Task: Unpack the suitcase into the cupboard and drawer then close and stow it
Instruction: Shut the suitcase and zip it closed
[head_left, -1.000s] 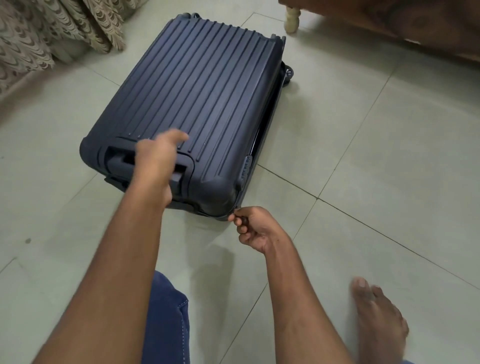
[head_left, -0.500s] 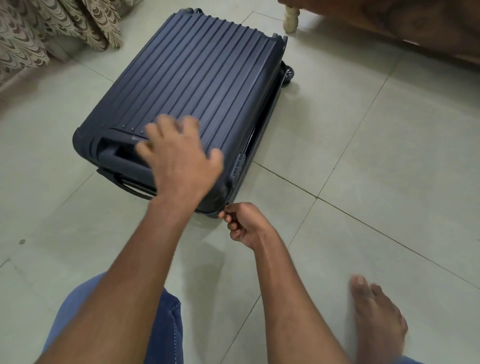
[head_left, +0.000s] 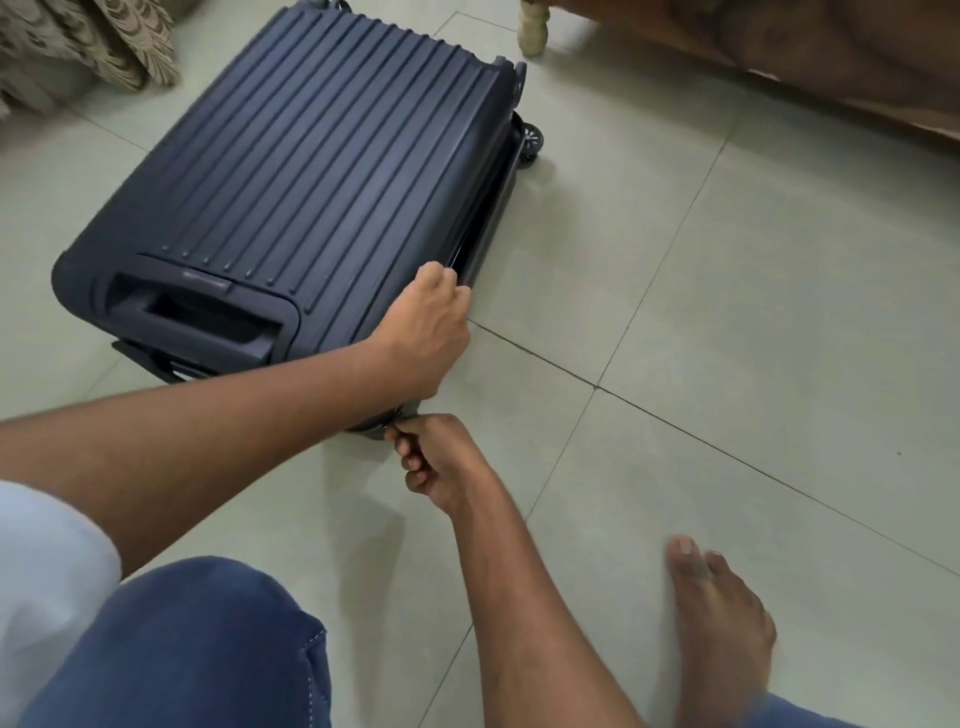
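The left hand (head_left: 423, 332) reaches across from the near left, fingers curled over the near right edge of the suitcase (head_left: 311, 192), gripping it at the seam. Just below, the right hand (head_left: 434, 457) pinches a small zipper pull (head_left: 396, 415) at the case's near corner. One navy hard-shell suitcase with ribbed lid lies flat on pale glossy floor tiles (head_left: 727, 312); one wheel (head_left: 531, 141) shows at its far right corner

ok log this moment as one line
suitcase: flat on floor, side seam gaping | left hand: grips seam edge | right hand: pinches zip pull at near corner | step: zipping
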